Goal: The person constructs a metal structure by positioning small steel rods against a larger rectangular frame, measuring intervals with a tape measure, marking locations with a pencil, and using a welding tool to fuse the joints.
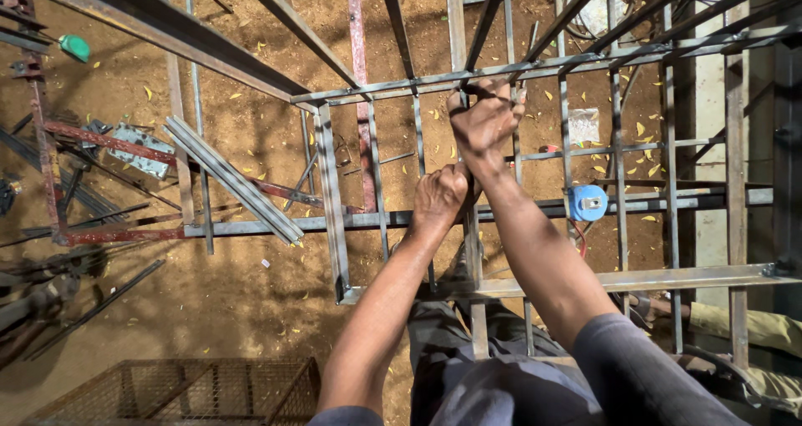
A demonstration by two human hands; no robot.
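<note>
While gripped, square steel bar (473, 225) stands.

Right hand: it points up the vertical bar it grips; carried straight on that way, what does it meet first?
The right hand already sits against the horizontal cross rail of the grille, so it would likely meet that rail first.

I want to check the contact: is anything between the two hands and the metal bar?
Nothing visible. The right hand and the left hand both close straight around the upright metal bar of the frame.
</note>
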